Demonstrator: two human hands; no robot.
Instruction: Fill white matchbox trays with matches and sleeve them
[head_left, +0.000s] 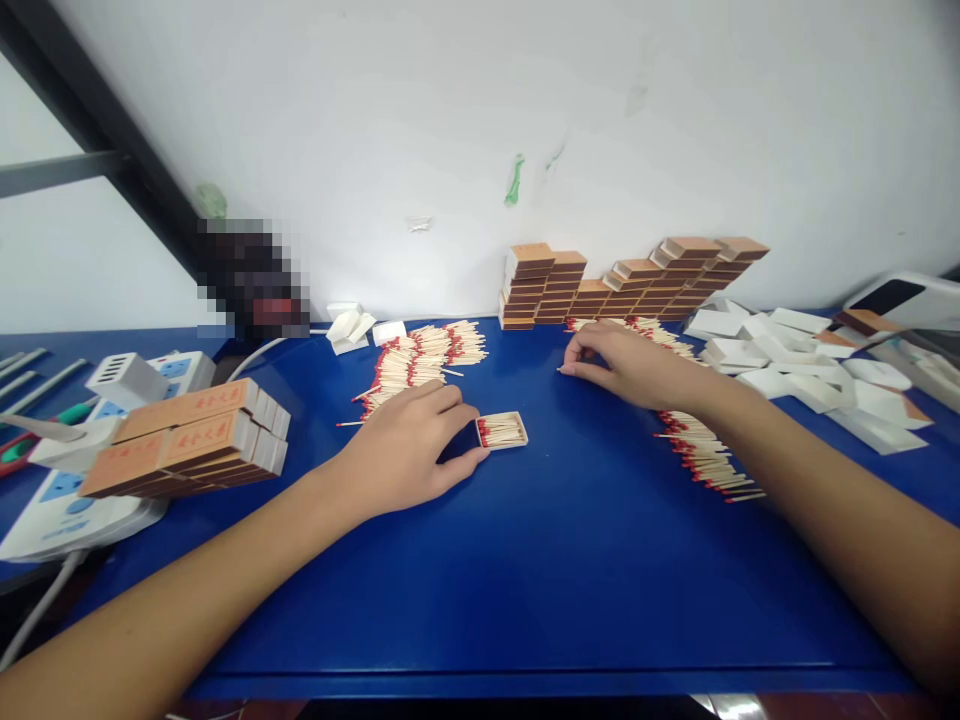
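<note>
Thumb and fingertips of my left hand (412, 447) grip the left end of a small white tray (523, 443) on the blue table. Red-headed matches (501, 430) lie inside it, heads toward the left. My right hand (619, 362) is bent at the edge of the right match pile (701, 455), its thumb and fingers curled toward each other; whether anything is between them is too small to tell. Behind my left hand spreads another heap of matches (412, 365).
Stacked matchboxes (600, 290) stand against the wall. White trays (802, 360) lie jumbled at the right, and a few more (349, 328) sit at the back left. Bundled orange matchboxes (180, 440) rest over a power strip (90, 520) at the left. The table's front edge (555, 683) is near me.
</note>
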